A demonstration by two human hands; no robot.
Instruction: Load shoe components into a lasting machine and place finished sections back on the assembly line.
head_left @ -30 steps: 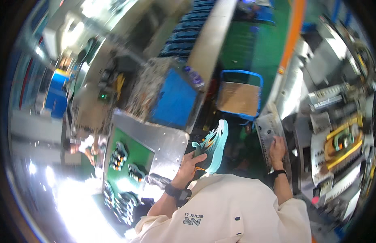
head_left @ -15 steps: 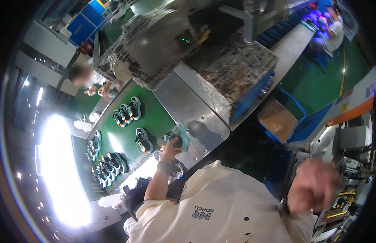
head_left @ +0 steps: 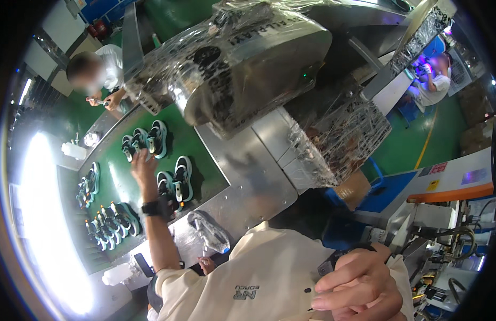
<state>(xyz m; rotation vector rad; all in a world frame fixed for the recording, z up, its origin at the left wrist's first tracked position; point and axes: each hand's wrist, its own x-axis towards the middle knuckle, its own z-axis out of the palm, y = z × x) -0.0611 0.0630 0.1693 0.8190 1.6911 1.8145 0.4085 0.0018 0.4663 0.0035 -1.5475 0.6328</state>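
Observation:
My left hand [head_left: 144, 167], a dark band at its wrist, reaches over the green belt with fingers stretched out at the near end of a small group of black-and-mint sneakers [head_left: 158, 139]. Its fingertips overlap the middle shoe; whether they touch it I cannot tell. Two more sneakers [head_left: 182, 179] stand side by side to the right of my left forearm. Low on the right, my right hand [head_left: 360, 286] is in front of my shirt, fingers loosely bent and apart, with nothing visible in them.
Several sneakers [head_left: 113, 224] line the belt's left side, with more sneakers [head_left: 88, 184] behind. A film-wrapped machine [head_left: 253, 69] stands ahead. A co-worker [head_left: 106, 67] works far left, another [head_left: 437, 85] far right. Fingers [head_left: 206, 265] show near my waist. Machinery [head_left: 456, 235] stands right.
The sneaker in my left hand now stands beside another on the belt. My left hand has let go and moved left to the group of shoes. My right hand has moved inward toward my shirt.

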